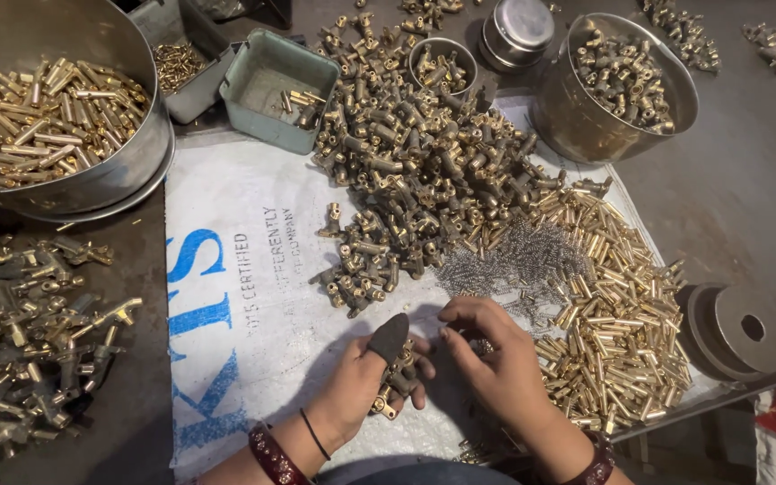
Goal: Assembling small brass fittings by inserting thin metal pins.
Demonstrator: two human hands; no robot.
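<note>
My left hand (365,382) grips a dull brass valve fitting (395,382) low in the middle of the view; a dark rubber cap (389,336) covers its thumb. My right hand (496,359) hovers beside it with fingers curled, fingertips close to the fitting and to a heap of small steel springs (518,260); whether it pinches a spring is hidden. A big pile of brass fittings (415,166) lies just beyond both hands. Shiny brass pins (617,305) are heaped to the right of my right hand.
A white printed sack (253,296) covers the table. A large steel tub of brass rods (47,117) stands far left, loose fittings (29,323) below it. Green tray (276,85), small tins (442,63), a steel bowl of fittings (621,81) at the back. Round metal disc (747,328) right.
</note>
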